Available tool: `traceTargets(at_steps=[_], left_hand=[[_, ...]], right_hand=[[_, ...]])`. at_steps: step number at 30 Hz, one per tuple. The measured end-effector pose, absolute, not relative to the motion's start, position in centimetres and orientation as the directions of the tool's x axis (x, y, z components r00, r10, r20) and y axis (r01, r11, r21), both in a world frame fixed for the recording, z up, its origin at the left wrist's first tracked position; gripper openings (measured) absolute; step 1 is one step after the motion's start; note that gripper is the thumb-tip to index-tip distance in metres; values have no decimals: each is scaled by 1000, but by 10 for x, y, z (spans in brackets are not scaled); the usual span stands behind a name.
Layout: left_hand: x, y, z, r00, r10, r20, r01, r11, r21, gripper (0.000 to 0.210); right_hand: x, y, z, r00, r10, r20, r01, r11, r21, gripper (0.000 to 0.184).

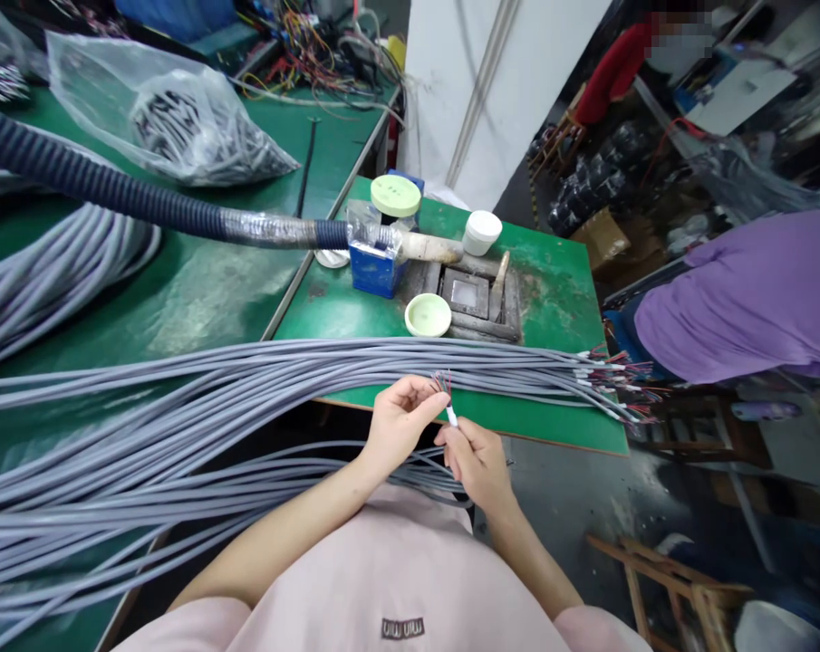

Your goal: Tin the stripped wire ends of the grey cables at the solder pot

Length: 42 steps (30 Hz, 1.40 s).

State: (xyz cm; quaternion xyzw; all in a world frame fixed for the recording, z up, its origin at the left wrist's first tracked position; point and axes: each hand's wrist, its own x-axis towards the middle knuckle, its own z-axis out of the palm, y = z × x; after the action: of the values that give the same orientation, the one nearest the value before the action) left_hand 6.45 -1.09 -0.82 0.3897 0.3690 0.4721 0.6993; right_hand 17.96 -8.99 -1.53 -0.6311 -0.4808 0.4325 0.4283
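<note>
My left hand [404, 418] pinches the thin stripped wires [443, 384] that fan out of a cable's end. Just below, my right hand [476, 460] is closed around the same grey cable, right under its white sleeve [451, 416]. Behind my hands a thick bundle of grey cables [355, 359] runs across the bench from the left, with its bared red and dark wire ends [617, 371] at the right edge. More grey cables [301, 471] pass low under my left forearm toward my lap.
A soldering pot [469, 294] sits in the green bench [555, 272], beside a pale green dish [428, 314], a white cup [482, 232] and a blue box [374, 270]. A black ribbed hose [144, 195] crosses above the bench. A person in purple [749, 294] is at the right.
</note>
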Motion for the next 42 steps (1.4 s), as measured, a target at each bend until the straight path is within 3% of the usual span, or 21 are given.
traceTargets(at_steps=[7,14,17,22,27,34,42], left_hand=[[65,-13,-15,211,971,-110,-330,177,927,26],[62,-21,-27,167,968,185,-192,-152,970,9],[62,-24,-27,207,949,238,-173,-204,964,9],[66,-29,-26,257,961,100,-298,-19,954,18],[73,-31,-22,382,916,-119,-508,316,801,24],[70,-23,-23,302,943,-142,-430,268,862,26],[64,-7,-20,263,959,-103,-402,206,892,25]], right_hand=[[178,-90,-18,183,973,-144,139,-170,-976,34],[182,-83,-14,167,970,-175,-52,-168,-984,35],[184,-76,-7,153,973,-171,-117,-154,-981,34],[184,-70,-4,247,966,-76,-25,-72,-997,23],[189,-72,-7,307,947,99,97,72,-993,13],[201,-61,9,208,922,325,444,207,-872,9],[195,-18,30,133,932,338,455,246,-856,14]])
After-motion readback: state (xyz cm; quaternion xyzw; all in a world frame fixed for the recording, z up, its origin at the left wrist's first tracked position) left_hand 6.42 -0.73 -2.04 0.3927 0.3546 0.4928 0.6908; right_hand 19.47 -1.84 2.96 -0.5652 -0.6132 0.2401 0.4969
